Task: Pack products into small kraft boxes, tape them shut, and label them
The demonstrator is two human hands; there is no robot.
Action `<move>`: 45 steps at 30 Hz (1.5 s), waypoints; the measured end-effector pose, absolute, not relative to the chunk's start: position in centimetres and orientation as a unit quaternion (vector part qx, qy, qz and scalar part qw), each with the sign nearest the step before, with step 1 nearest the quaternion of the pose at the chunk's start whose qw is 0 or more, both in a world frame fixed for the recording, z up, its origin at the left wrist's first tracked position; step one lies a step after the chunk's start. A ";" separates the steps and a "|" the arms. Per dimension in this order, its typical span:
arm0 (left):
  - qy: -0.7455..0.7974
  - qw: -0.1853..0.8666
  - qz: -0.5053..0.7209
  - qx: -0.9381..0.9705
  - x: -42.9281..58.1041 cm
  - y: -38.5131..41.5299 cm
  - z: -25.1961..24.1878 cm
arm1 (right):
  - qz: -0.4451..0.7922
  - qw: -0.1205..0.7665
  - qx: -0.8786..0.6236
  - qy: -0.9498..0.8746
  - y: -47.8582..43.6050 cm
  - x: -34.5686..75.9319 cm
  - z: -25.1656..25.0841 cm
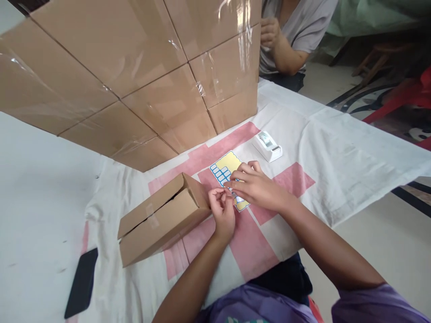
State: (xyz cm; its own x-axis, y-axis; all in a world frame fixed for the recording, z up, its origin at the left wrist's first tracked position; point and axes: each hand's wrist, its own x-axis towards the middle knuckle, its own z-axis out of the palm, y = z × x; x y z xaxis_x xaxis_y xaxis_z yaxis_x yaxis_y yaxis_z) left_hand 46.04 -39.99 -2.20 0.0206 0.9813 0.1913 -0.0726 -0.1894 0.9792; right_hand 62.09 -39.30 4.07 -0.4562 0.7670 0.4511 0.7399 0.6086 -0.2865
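Note:
A yellow card (230,160) with blue-outlined white boxes lies on the pink and white tablecloth, partly hidden under my hands. My right hand (257,185) reaches across the card with its fingers stretched out, the fingertips over the boxes. At the card's near left edge, the fingers of my left hand (222,211) are pinched together. Whatever sits between them is too small or hidden to make out. The fingertips of both hands come close together there. Just left of my left hand is a closed brown cardboard box (161,220).
A white tape dispenser (267,146) stands beyond my right hand. Large stacked cartons (151,98) form a wall along the back. A black phone (81,282) lies at the left. Another person's hand (270,33) shows past the cartons. The tablecloth (323,148) hangs over the right edge.

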 end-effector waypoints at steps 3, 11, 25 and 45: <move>0.430 0.457 0.550 0.551 46.0 -40.0 -2.3 | 0.046 0.286 -0.436 -0.852 -39.2 62.0 4.0; 0.455 0.363 0.453 0.675 45.3 -40.7 -1.7 | 0.087 0.336 -0.523 -0.779 -38.0 63.4 3.2; 0.432 0.267 0.438 0.742 44.3 -42.6 2.0 | 0.292 0.424 -0.400 -0.758 -38.7 63.9 4.3; 0.515 -0.127 0.359 0.768 31.8 -43.6 7.2 | 0.315 0.389 -0.366 -0.784 -39.2 61.7 3.3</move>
